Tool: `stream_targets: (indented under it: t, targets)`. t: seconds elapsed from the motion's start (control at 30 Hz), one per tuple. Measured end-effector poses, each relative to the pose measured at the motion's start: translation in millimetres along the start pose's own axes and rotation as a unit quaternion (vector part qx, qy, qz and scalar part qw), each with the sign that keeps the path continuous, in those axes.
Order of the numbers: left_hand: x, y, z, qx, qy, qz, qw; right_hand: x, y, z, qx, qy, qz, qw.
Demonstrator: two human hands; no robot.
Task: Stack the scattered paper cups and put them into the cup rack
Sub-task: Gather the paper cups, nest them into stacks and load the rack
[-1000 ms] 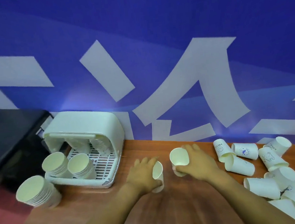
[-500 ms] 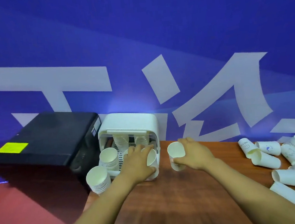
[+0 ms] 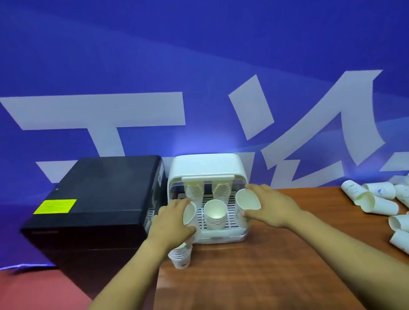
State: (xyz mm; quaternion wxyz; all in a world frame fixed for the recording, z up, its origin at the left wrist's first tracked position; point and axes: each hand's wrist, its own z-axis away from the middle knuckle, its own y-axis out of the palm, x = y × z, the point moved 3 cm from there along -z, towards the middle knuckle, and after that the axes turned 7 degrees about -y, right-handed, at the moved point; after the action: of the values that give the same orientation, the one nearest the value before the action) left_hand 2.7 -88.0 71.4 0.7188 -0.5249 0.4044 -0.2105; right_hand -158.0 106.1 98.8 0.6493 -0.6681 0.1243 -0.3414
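Left hand grips a paper cup; right hand grips another cup over the rack

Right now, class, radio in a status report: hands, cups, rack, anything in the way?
Left hand grips one white paper cup; right hand grips another. Both at white plastic cup rack, stacks inside. Stack in rack's middle between them.

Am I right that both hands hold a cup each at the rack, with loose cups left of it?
Not quite: the head view shows the loose cups lying right of the cup rack. The left hand and right hand do hold one cup each there.
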Motion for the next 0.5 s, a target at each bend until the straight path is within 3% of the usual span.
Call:
stream_targets:
  t: [0.5]
  targets:
    - [10.5, -9.1, -26.9, -0.01, 0.029, -0.01, 0.999, 38.0, 21.2, -24.1, 0.024, 0.006, 0.02, 1.0]
